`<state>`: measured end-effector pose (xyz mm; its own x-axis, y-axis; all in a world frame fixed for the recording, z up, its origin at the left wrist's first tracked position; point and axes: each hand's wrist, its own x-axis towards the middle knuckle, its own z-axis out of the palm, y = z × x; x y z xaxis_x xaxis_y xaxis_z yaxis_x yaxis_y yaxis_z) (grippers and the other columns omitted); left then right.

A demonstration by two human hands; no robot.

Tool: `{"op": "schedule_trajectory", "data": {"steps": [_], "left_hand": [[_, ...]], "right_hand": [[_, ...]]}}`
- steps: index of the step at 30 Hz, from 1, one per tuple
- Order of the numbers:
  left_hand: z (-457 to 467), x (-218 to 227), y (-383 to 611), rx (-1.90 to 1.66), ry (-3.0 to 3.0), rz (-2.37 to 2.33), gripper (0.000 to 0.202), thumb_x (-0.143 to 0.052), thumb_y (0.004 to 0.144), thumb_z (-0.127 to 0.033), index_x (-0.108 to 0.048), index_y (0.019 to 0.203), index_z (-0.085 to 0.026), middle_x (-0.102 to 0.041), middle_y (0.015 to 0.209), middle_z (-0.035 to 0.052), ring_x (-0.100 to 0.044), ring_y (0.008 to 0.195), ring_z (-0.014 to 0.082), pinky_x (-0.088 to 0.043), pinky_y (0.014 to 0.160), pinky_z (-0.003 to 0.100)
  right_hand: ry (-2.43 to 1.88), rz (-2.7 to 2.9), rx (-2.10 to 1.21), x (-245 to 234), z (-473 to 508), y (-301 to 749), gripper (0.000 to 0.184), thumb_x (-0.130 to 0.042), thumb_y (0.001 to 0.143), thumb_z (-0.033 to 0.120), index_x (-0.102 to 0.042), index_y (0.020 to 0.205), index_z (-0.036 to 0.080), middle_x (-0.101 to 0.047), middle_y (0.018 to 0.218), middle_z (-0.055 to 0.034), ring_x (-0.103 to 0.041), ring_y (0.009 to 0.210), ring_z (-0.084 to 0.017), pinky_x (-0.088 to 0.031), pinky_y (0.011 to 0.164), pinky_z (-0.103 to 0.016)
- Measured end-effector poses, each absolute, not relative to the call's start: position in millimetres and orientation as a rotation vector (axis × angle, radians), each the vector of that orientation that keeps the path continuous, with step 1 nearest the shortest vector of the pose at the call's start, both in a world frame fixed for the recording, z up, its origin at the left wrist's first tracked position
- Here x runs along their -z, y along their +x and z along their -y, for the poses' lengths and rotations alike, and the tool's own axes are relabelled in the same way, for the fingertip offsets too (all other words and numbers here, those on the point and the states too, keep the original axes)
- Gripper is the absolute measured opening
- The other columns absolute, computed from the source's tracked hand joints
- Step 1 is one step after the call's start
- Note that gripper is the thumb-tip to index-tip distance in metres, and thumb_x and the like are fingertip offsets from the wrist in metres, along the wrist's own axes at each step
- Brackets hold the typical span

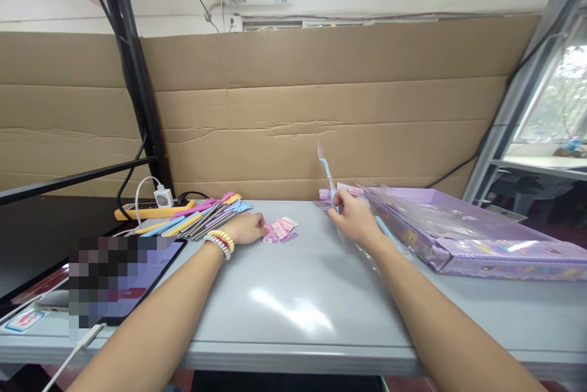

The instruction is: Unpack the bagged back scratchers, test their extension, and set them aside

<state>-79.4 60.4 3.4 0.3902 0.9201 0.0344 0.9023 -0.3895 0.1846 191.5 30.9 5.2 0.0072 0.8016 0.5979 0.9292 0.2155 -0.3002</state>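
My left hand (247, 228), with curled fingers, rests on the table at the left edge of several small pink printed cards (280, 230). Its fingertips appear closed on the nearest card, though the grip is partly hidden. Raised above the table, my right hand (355, 214) is closed around a long light-blue stick-shaped item (328, 173). The item's lower end shows beyond my wrist, and clear plastic hangs around it. Left of my left hand lies a pile of metal rods (208, 221) with yellow, blue, pink and purple handles and fork-like ends.
A purple shallow box (458, 257) with clear plastic inside stands at the right. More pink cards (324, 195) lie behind my right hand. At the left are a tablet (151, 282), a yellow power strip (156, 213) and white cables. Cardboard (293, 104) walls off the back.
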Motion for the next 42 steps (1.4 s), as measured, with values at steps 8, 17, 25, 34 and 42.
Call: {"op": "schedule_trajectory", "data": {"steps": [8, 17, 25, 34, 42], "left_hand": [[-56.6, -4.9, -73.7, -0.391, 2.5, -1.634, 0.044, -0.032, 0.083, -0.053, -0.059, 0.082, -0.019, -0.066, 0.088, 0.0083, -0.059, 0.081, 0.0217, -0.041, 0.069, 0.029], [-45.2, -4.6, -59.6, -0.789, 2.522, -1.21, 0.059, -0.025, 0.087, -0.058, -0.044, 0.125, -0.018, -0.063, 0.102, 0.0081, -0.057, 0.093, 0.0221, -0.039, 0.081, 0.032], [-44.5, -1.7, -56.2, -0.884, 2.439, -1.051, 0.061, -0.03, 0.086, -0.057, -0.035, 0.132, -0.017, -0.051, 0.125, 0.0124, -0.049, 0.109, 0.0248, -0.035, 0.091, 0.036], [-41.8, -2.9, -51.2, -0.782, 2.191, -0.994, 0.054, -0.03, 0.082, -0.063, -0.052, 0.071, -0.015, -0.052, 0.065, 0.0004, -0.046, 0.058, 0.0125, -0.037, 0.057, 0.026], [-45.8, -2.6, -48.7, -0.786, 1.922, -0.842, 0.05, -0.044, 0.077, -0.062, -0.057, 0.077, -0.013, -0.049, 0.06, -0.0011, -0.044, 0.053, 0.0097, -0.035, 0.049, 0.023]], "right_hand": [[-1.27, 1.916, -0.016, -8.6, -18.4, 172.6, 0.011, -0.045, 0.062, 0.017, -0.036, 0.067, 0.021, -0.038, 0.051, 0.0066, -0.035, 0.05, -0.01, -0.026, 0.052, -0.022], [-0.951, 1.858, -0.826, -9.9, -9.5, 158.5, 0.019, -0.051, 0.066, 0.018, -0.035, 0.075, 0.022, -0.033, 0.05, 0.0106, -0.027, 0.045, -0.006, -0.019, 0.044, -0.02], [-0.863, 1.875, -1.221, -7.6, -8.9, 154.6, 0.031, -0.063, 0.066, 0.025, -0.036, 0.081, 0.021, -0.042, 0.049, 0.0111, -0.031, 0.042, -0.005, -0.024, 0.042, -0.019], [-0.833, 1.854, -1.313, -11.5, -4.8, 155.0, 0.036, -0.068, 0.066, 0.03, -0.038, 0.082, 0.02, -0.047, 0.052, 0.0094, -0.039, 0.044, -0.005, -0.027, 0.044, -0.019], [-0.791, 1.907, -1.39, -9.0, -7.2, 154.4, 0.041, -0.067, 0.068, 0.04, -0.036, 0.087, 0.021, -0.047, 0.053, 0.0089, -0.045, 0.045, -0.008, -0.034, 0.046, -0.022]]}}
